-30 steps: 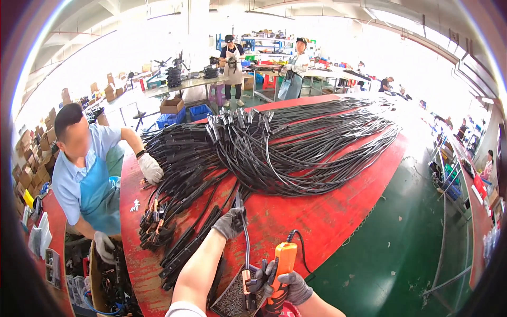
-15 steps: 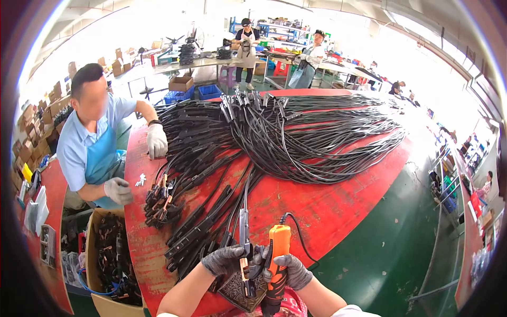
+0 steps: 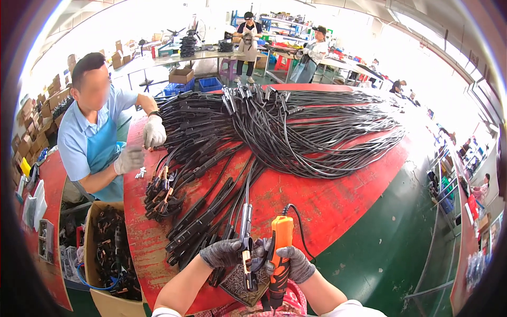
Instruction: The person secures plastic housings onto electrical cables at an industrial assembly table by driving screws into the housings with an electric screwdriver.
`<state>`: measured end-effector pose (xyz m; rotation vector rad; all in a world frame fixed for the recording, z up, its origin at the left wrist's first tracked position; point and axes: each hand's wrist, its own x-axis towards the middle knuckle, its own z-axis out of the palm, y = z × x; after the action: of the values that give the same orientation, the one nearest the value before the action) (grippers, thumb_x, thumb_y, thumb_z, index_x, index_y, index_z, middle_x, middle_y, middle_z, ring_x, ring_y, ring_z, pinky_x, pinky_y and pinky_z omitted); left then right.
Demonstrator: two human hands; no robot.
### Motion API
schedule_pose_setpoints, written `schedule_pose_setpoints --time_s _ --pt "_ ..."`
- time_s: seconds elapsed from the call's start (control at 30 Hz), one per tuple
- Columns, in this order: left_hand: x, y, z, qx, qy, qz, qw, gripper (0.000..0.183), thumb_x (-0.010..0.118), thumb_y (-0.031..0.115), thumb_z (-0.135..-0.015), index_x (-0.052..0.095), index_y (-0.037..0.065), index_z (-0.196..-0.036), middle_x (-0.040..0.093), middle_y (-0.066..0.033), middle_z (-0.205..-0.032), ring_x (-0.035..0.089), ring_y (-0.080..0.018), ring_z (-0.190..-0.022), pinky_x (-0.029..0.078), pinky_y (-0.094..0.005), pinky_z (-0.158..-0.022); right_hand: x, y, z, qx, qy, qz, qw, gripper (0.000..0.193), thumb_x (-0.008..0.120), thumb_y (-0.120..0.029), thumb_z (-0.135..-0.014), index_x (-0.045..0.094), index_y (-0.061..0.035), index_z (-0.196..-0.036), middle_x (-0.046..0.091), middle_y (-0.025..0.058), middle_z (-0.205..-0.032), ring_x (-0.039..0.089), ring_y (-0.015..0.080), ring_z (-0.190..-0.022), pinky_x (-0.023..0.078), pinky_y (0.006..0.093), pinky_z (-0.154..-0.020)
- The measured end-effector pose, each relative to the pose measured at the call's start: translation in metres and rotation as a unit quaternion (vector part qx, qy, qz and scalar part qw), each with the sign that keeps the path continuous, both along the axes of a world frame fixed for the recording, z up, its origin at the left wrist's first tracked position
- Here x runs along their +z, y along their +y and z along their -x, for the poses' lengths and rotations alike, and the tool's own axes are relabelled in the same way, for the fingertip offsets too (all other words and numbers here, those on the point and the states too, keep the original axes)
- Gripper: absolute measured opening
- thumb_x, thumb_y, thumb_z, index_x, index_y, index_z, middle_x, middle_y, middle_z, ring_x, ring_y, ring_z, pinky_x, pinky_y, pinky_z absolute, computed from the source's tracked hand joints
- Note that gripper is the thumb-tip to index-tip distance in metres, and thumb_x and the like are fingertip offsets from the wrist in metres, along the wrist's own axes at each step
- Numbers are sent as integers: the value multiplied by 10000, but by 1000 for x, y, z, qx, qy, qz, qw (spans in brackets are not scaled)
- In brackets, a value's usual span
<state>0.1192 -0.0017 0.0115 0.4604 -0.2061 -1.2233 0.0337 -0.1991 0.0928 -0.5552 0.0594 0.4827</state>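
My left hand (image 3: 222, 254), in a grey glove, is closed around a black electrode holder (image 3: 246, 224) with a copper-coloured inner part. The holder stands nearly upright, and a black cable leads away from its far end. In my right hand (image 3: 297, 264), also gloved, is an orange and black electric screwdriver (image 3: 281, 238), its tip pointing down toward me. Both hands are close together, and some fingers between the two tools are hard to separate. Below them lies a tray of small screws (image 3: 235, 290), partly hidden by the holder.
Black cables (image 3: 311, 142) and handles cover much of the red table (image 3: 317, 211). Copper-jawed clamps (image 3: 163, 193) are heaped at left. A co-worker in a blue apron (image 3: 103, 153) stands there, beside a cardboard box of black parts (image 3: 95, 248). The screwdriver's cord (image 3: 302, 227) curves across the table edge.
The co-worker's lower gloved hand has risen toward the table and their other hand. My hands keep the same grips on the electrode holder and screwdriver, with only slight movement. The view has shifted slightly.
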Motion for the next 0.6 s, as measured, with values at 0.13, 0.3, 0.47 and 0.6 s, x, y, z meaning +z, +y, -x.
schedule_pose_setpoints --time_s 0.13,0.3,0.47,0.6 --pt "29 -6 -3 -13 -21 12 1000 479 623 368 -758 500 65 -1108 570 -63 -986 538 -203 -926 410 -371 -829 1 -1 -4 -11 8 2 1000 360 651 -208 -679 493 -31 -949 544 125 -908 560 190 -625 486 301 -555" --pt "36 -10 4 -14 -18 24 999 527 625 347 -765 472 34 -1160 536 -75 -1076 513 -204 -1002 402 -354 -874 11 -3 -2 -61 -6 34 998 352 651 -180 -657 517 3 -925 567 169 -878 577 240 -552 501 330 -538" --pt "11 -8 36 -22 35 -66 997 555 650 176 -754 413 15 -1229 518 -93 -1147 480 -211 -1088 318 -352 -980 -9 -18 -6 -11 -53 173 983 395 684 -215 -646 521 -9 -941 577 120 -860 586 183 -625 502 288 -566" --pt "34 -11 52 23 56 16 998 658 678 245 -720 374 27 -1260 495 -97 -1181 477 -217 -1094 366 -357 -944 -20 -14 1 -61 19 111 992 364 664 -184 -642 517 -3 -922 561 209 -932 588 231 -597 511 326 -524"
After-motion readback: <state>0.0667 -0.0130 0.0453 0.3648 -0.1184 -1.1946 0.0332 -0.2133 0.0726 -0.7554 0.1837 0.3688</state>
